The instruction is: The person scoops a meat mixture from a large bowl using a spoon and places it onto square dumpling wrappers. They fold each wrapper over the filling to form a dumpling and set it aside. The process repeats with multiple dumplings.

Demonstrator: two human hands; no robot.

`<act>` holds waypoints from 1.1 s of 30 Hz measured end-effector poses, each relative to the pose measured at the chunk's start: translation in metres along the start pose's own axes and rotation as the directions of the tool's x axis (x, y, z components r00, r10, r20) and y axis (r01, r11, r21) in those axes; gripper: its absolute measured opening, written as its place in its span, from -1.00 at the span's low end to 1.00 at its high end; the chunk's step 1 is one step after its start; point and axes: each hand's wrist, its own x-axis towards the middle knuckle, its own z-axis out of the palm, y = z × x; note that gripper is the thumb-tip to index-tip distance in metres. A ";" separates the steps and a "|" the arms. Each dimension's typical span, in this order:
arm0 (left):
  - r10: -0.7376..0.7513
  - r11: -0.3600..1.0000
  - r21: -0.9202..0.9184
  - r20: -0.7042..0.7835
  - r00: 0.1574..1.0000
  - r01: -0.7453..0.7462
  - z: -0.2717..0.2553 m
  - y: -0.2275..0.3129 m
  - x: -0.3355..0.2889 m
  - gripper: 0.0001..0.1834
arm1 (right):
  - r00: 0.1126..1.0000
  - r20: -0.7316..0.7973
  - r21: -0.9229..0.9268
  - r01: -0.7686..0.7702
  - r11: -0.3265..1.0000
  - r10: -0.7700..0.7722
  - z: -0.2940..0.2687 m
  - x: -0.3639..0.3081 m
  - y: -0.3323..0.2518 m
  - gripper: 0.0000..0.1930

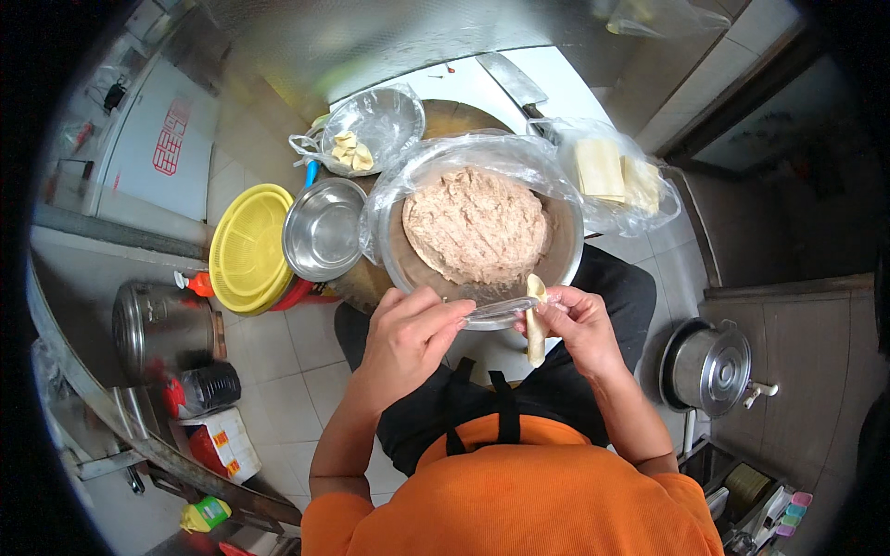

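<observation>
My left hand [408,338] is closed on a slim, shiny utensil [503,309]; whether it is a spoon or a dull knife is hard to tell. The tip of it presses against a pale dough wrapper [536,341], curled lengthwise, which my right hand [586,335] pinches between thumb and fingers. Just beyond both hands, a large steel bowl [393,248] holds a mound of pinkish minced filling [477,222]. Clear plastic film [408,176] drapes over its far rim.
Left of the bowl are a smaller steel bowl [326,232], a yellow strainer basket [248,246] and a plastic-lined bowl [394,111] with folded dumplings [352,151]. Stacked wrappers [601,170] lie in a bag at right. Behind, a cleaver [512,79] rests on the white surface.
</observation>
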 end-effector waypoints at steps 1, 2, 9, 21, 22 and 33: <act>0.003 1.000 0.009 0.015 1.000 -0.003 0.002 0.001 0.002 -0.78 | 1.000 0.003 -0.016 0.009 1.000 -0.009 -0.001 0.000 0.000 -0.83; 0.003 1.000 0.024 0.018 1.000 -0.003 0.005 0.001 0.004 -0.77 | 1.000 0.006 -0.031 0.017 0.999 -0.017 -0.002 -0.001 0.001 -0.83; -0.208 0.961 -0.196 -0.045 0.977 0.195 0.018 0.002 -0.010 -0.73 | 0.992 -0.036 0.314 -0.101 0.944 0.118 -0.010 0.001 -0.005 -0.80; -0.558 -0.047 -0.968 0.231 0.797 0.247 0.095 0.053 -0.011 -0.71 | 0.975 -0.190 0.556 0.204 0.806 -0.116 0.034 -0.005 -0.014 -0.64; -0.563 -0.031 -0.981 0.177 0.807 0.193 0.097 0.055 -0.006 -0.84 | 0.967 -0.215 0.551 0.237 0.800 -0.139 0.037 -0.006 -0.013 -0.66; -0.666 0.136 -0.991 -0.086 0.741 0.006 0.089 0.043 0.041 -0.93 | 0.883 -0.377 0.397 0.427 0.813 -0.279 0.053 0.020 -0.004 -0.83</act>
